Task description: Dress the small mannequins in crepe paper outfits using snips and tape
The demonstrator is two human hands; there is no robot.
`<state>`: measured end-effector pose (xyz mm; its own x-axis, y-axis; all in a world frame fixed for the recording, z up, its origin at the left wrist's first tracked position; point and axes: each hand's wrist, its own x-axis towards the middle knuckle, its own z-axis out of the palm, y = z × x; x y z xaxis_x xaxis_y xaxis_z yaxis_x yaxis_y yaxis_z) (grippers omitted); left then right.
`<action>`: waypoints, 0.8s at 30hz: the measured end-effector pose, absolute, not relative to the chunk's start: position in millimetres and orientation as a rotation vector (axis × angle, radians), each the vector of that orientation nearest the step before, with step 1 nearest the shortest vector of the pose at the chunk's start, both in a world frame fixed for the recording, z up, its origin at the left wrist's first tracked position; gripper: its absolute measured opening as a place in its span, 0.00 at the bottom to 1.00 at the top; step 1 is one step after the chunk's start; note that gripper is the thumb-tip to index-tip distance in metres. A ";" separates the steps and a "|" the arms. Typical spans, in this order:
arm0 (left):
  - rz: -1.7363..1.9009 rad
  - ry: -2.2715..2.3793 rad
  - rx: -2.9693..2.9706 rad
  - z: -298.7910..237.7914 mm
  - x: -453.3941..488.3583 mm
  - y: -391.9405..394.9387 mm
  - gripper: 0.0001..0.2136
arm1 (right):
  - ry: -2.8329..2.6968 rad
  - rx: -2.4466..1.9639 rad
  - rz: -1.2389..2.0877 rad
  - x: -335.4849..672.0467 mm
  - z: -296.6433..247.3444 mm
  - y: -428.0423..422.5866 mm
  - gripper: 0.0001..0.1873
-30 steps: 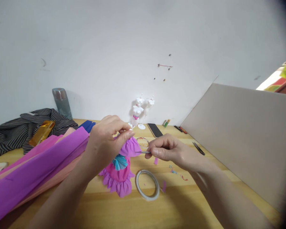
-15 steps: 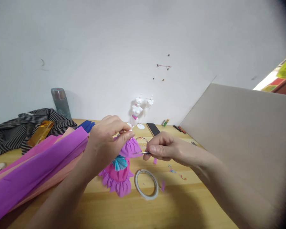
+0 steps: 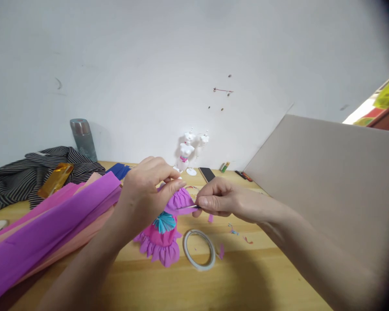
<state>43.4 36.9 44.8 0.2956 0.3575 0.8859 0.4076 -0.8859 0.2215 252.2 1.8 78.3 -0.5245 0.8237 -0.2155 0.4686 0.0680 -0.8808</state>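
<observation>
My left hand (image 3: 145, 190) pinches the top of a small crepe-paper dress (image 3: 164, 235), pink with purple ruffles and a blue fan at the waist, holding it upright on the wooden table (image 3: 194, 285). My right hand (image 3: 218, 199) is closed on a thin metal tool (image 3: 188, 207), probably tweezers, whose tip touches the purple upper ruffle (image 3: 180, 200). A ring of tape (image 3: 199, 249) lies flat just in front of the dress.
Long rolls of purple and pink crepe paper (image 3: 48, 224) lie at left. Behind are striped cloth (image 3: 22, 175), a grey flask (image 3: 82, 139), white mini mannequins (image 3: 185, 153), a phone (image 3: 207, 174) and a grey board (image 3: 330, 181) leaning at right. Paper scraps (image 3: 238, 233) dot the table.
My right hand has moved a little left, bringing the tool's tip onto the purple ruffle. My left hand keeps its hold on the dress.
</observation>
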 end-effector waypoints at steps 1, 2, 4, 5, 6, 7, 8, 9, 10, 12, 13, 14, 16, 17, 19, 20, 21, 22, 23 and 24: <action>-1.684 -0.740 -2.495 44.6 43.3 36.9 0.07 | -2.021 -1.290 1.438 252.1 78.9 2.0 0.30; -1.681 -0.743 -2.499 44.4 43.2 36.9 0.07 | -2.031 -1.288 1.434 252.0 79.4 2.1 0.29; -1.673 -0.746 -2.502 44.3 42.9 36.7 0.06 | -2.042 -1.290 1.429 252.0 80.3 2.0 0.29; -1.672 -0.746 -2.499 44.4 42.7 36.5 0.06 | -2.043 -1.292 1.428 251.8 80.9 1.8 0.29; -1.669 -0.747 -2.498 44.5 42.5 36.4 0.06 | -2.044 -1.293 1.425 251.6 81.6 1.6 0.29; -1.668 -0.748 -2.498 44.7 42.4 36.4 0.06 | -2.042 -1.292 1.423 251.3 82.4 1.4 0.29; -1.668 -0.747 -2.497 44.9 42.4 36.3 0.06 | -2.041 -1.289 1.423 250.8 83.2 1.3 0.30; -1.667 -0.748 -2.496 45.2 42.4 36.2 0.06 | -2.044 -1.285 1.422 250.3 84.1 1.3 0.30; -1.665 -0.749 -2.496 45.5 42.5 36.0 0.06 | -2.047 -1.282 1.421 249.7 85.0 1.3 0.30; -1.663 -0.742 -2.493 46.1 42.8 35.6 0.06 | -2.053 -1.287 1.414 248.7 86.5 1.5 0.30; -1.663 -0.737 -2.492 46.3 43.1 35.4 0.06 | -2.057 -1.292 1.409 248.3 87.0 1.7 0.30; -1.662 -0.735 -2.494 46.5 43.3 35.1 0.06 | -2.062 -1.297 1.403 248.1 87.4 1.8 0.30; -1.661 -0.738 -2.494 46.7 43.6 34.8 0.06 | -2.068 -1.309 1.397 248.0 87.6 2.0 0.31; -1.661 -0.741 -2.493 46.7 43.7 34.8 0.06 | -2.073 -1.312 1.396 248.2 87.4 2.0 0.31; -1.661 -0.745 -2.491 46.5 43.6 34.8 0.06 | -2.078 -1.310 1.396 248.8 86.8 2.1 0.31; -1.663 -0.745 -2.489 46.4 43.5 34.9 0.06 | -2.079 -1.306 1.397 249.2 86.5 2.2 0.31; -1.662 -0.747 -2.489 46.3 43.3 35.0 0.06 | -2.078 -1.296 1.399 249.5 86.1 2.3 0.30; -1.662 -0.748 -2.490 46.1 43.2 35.1 0.06 | -2.078 -1.282 1.403 249.8 85.7 2.4 0.29; -1.661 -0.753 -2.491 46.0 43.0 35.2 0.07 | -2.076 -1.269 1.409 249.9 85.4 2.6 0.28; -1.661 -0.757 -2.493 45.8 42.8 35.3 0.07 | -2.074 -1.259 1.413 250.1 85.2 2.8 0.28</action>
